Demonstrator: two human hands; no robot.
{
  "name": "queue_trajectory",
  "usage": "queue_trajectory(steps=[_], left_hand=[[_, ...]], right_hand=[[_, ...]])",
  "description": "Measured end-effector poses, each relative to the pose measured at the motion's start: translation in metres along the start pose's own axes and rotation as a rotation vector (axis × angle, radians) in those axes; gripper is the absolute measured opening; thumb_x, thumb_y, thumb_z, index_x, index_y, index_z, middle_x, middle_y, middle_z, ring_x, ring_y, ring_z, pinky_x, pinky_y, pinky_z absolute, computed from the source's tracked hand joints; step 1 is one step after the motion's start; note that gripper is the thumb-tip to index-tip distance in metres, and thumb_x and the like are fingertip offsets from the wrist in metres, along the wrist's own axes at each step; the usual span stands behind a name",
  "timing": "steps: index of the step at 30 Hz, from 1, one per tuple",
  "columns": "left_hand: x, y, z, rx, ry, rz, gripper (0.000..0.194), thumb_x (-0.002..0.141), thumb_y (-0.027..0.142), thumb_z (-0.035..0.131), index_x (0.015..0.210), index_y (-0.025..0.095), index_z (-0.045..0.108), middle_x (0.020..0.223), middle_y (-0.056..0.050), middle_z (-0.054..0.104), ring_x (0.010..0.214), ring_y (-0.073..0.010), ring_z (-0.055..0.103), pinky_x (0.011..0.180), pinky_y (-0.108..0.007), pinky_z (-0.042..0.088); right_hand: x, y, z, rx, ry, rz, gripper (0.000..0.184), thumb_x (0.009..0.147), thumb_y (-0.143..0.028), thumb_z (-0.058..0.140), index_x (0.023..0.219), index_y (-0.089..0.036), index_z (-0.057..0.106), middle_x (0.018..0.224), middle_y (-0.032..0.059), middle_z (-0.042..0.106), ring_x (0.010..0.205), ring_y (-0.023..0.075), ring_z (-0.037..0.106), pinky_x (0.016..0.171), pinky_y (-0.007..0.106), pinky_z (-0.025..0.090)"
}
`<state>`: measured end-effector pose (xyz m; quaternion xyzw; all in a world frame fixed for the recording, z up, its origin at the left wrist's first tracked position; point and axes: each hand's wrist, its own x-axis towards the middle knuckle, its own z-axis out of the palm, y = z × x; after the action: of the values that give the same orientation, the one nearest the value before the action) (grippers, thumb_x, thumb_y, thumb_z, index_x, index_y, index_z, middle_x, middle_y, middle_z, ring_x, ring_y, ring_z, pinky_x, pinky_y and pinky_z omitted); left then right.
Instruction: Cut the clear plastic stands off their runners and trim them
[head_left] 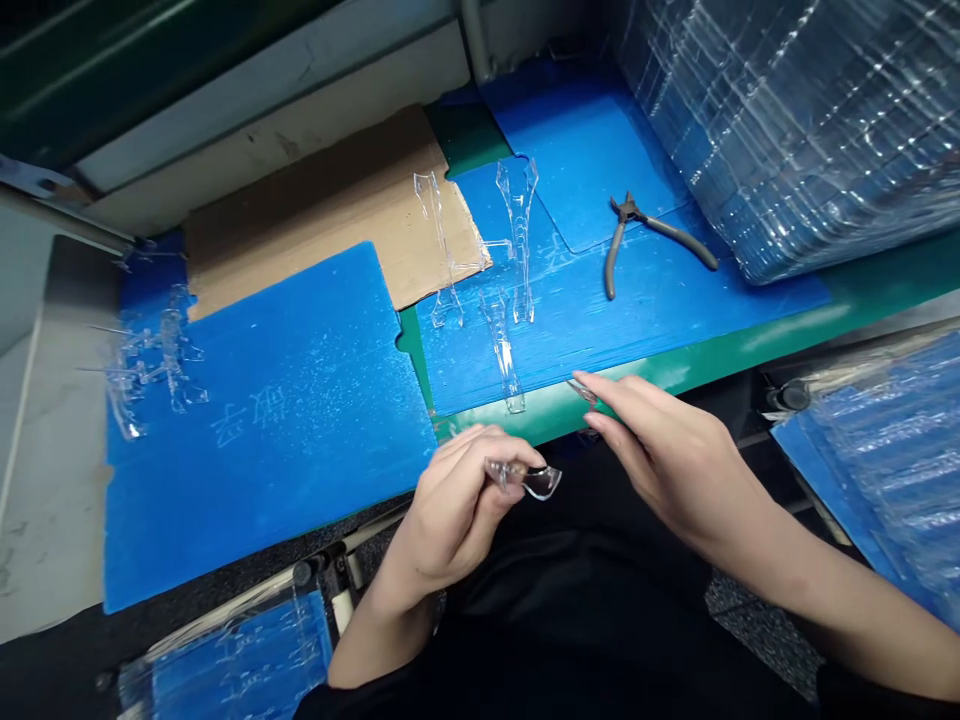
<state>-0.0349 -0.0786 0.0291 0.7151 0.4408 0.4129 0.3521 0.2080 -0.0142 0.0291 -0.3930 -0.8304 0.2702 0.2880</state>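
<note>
1. Our left hand [450, 510] is closed, gripping a clear plastic part [525, 478] above the blue sheet's edge.
2. Our right hand [675, 455] pinches a small clear sliver [582, 390] over the green counter [660, 372].
3. Clear parts [504, 350] lie on the blue sheet [300, 520], near side cutters [637, 235].

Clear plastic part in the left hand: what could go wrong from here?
The clear plastic part is pinched in the fingertips of the left hand, so it might slip and drop. The right hand is working close to a clear plastic piece that overhangs the edge of the blue mat; a stray brush could knock it off.
</note>
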Motion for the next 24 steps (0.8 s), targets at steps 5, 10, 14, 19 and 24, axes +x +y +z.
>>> queue_trajectory(steps=[5,10,14,19,24], left_hand=[[0.000,-0.006,0.018,-0.425,0.086,-0.158,0.035,0.116,0.047,0.040,0.106,0.021,0.063,0.082,-0.005,0.062,0.071,-0.0168,0.057,0.067,-0.033,0.044],[0.002,-0.011,0.033,-0.549,0.127,-0.117,0.032,0.117,0.041,0.041,0.104,0.021,0.062,0.077,-0.001,0.057,0.069,-0.0138,0.053,0.067,-0.030,0.043],[0.000,-0.015,0.036,-0.535,0.126,-0.094,0.034,0.118,0.040,0.040,0.105,0.019,0.063,0.080,-0.002,0.059,0.068,-0.0126,0.053,0.064,-0.026,0.043],[-0.002,-0.016,0.036,-0.538,0.112,-0.068,0.031,0.116,0.040,0.044,0.104,0.020,0.063,0.080,-0.002,0.060,0.067,-0.0124,0.052,0.063,-0.026,0.042],[-0.006,-0.015,0.034,-0.484,0.080,-0.106,0.030,0.116,0.041,0.044,0.105,0.021,0.063,0.082,-0.003,0.065,0.068,-0.0137,0.062,0.059,-0.025,0.045]], right_hand=[[-0.009,-0.010,-0.004,0.125,-0.002,0.008,0.044,0.113,-0.012,0.048,0.153,-0.028,0.054,0.118,0.0103,0.067,0.105,0.0236,0.069,0.088,0.037,0.059],[-0.015,-0.023,0.003,0.176,-0.028,0.007,0.038,0.115,-0.018,0.054,0.151,-0.030,0.057,0.114,0.0063,0.071,0.092,0.0180,0.074,0.079,0.028,0.060],[-0.016,-0.029,0.010,0.133,0.009,-0.033,0.039,0.117,-0.020,0.051,0.155,-0.025,0.055,0.103,0.0032,0.070,0.078,0.0137,0.072,0.069,0.025,0.056],[-0.021,-0.031,0.012,0.075,0.054,-0.051,0.037,0.117,-0.019,0.046,0.154,-0.014,0.052,0.128,0.0118,0.075,0.108,0.0197,0.077,0.088,0.029,0.061],[-0.025,-0.034,0.009,-0.087,0.027,-0.174,0.039,0.120,-0.022,0.039,0.157,-0.013,0.047,0.121,0.0071,0.080,0.096,0.0152,0.079,0.069,0.028,0.056]])
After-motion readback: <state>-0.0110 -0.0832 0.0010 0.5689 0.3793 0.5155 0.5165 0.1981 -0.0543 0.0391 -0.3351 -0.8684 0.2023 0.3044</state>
